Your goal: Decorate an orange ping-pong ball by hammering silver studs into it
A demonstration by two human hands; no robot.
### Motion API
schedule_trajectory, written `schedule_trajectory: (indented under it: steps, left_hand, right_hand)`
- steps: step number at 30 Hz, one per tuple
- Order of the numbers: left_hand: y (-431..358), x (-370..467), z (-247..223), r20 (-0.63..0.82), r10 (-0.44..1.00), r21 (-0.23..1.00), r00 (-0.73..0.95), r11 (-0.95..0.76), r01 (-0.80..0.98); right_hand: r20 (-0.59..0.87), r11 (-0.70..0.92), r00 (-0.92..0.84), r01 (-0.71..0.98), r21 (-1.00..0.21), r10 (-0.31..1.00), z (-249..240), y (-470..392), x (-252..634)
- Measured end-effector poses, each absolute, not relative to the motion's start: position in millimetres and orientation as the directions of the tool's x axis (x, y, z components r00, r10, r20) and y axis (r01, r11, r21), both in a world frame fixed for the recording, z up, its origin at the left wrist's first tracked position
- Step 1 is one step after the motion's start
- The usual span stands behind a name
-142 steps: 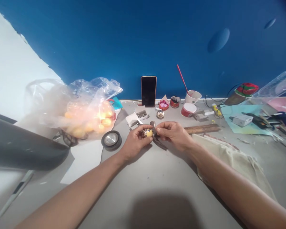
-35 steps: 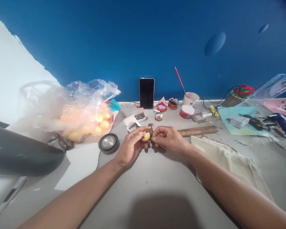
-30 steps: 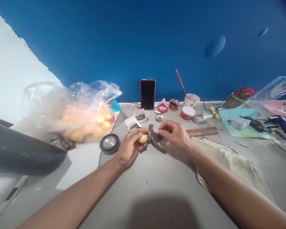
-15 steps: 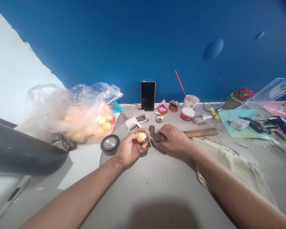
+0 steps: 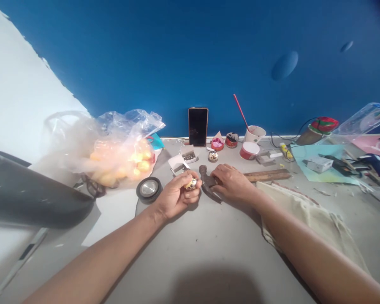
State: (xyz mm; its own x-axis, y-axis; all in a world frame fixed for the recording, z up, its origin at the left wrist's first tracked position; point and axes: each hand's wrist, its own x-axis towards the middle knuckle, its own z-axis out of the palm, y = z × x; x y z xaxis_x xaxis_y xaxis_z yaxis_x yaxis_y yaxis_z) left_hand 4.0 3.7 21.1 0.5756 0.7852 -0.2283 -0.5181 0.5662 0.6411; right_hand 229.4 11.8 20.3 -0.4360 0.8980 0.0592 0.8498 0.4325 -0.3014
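Between the thumb and fingers of my left hand (image 5: 179, 195) is a small yellow ball (image 5: 191, 184) with dark and silvery spots, partly hidden by the fingers. My right hand (image 5: 231, 182) is closed over a claw hammer (image 5: 266, 175) where head and handle meet. The hammer lies on the table, its head toward my left hand and its wooden handle to the right. Just beyond the hands stands an open small box (image 5: 189, 157) of tiny metal pieces. A similar studded ball (image 5: 213, 156) sits to the right of that box.
A dark round lid-like disc (image 5: 149, 189) lies left of my left hand. A clear plastic bag (image 5: 123, 152) of yellow-orange balls is farther left. Against the blue wall leans a phone (image 5: 198, 126). A paper cup (image 5: 254, 134) and cream cloth (image 5: 304, 215) are on the right.
The ball has turned in my left hand, so more spots and less plain yellow show, and the fingers curl closer around it. My right hand stays on the hammer.
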Motion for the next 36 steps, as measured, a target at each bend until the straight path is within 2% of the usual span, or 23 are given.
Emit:
schedule_trajectory:
  steps: [8, 12, 17, 26, 29, 31, 34, 36]
  left_hand:
    - [6, 3, 16, -0.211, 0.794, 0.648, 0.570, 0.550, -0.526]
    - [9, 3, 11, -0.200, 0.809, 0.644, 0.552, 0.533, -0.548]
    - [9, 3, 13, -0.175, 0.828, 0.712, 0.533, 0.481, -0.512]
    - [5, 6, 16, -0.151, 0.864, 0.843, 0.480, 0.366, -0.393]
    - [5, 7, 13, -0.124, 0.921, 0.933, 0.370, 0.236, -0.273]
    - [5, 6, 10, -0.067, 0.962, 0.991, 0.264, 0.094, -0.091]
    - [6, 5, 5, 0.049, 0.981, 0.979, 0.190, -0.085, 0.183]
    - [7, 4, 2, 0.101, 0.976, 0.956, 0.192, -0.148, 0.252]
  right_hand:
    - [0.060, 0.430, -0.430, 0.861, -0.271, 0.901, 22, 11, 227]
    - [0.072, 0.436, -0.431, 0.873, -0.217, 0.899, 20, 10, 225]
    - [0.130, 0.465, -0.449, 0.874, -0.143, 0.884, 15, 8, 225]
    - [0.096, 0.405, -0.394, 0.902, -0.149, 0.914, 21, 3, 220]
    - [0.102, 0.405, -0.393, 0.901, -0.154, 0.914, 27, 0, 222]
    - [0.102, 0.431, -0.419, 0.887, -0.167, 0.902, 28, -1, 224]
    - [0.155, 0.420, -0.398, 0.892, -0.165, 0.904, 24, 0, 225]
    - [0.240, 0.385, -0.342, 0.908, -0.163, 0.908, 21, 1, 225]
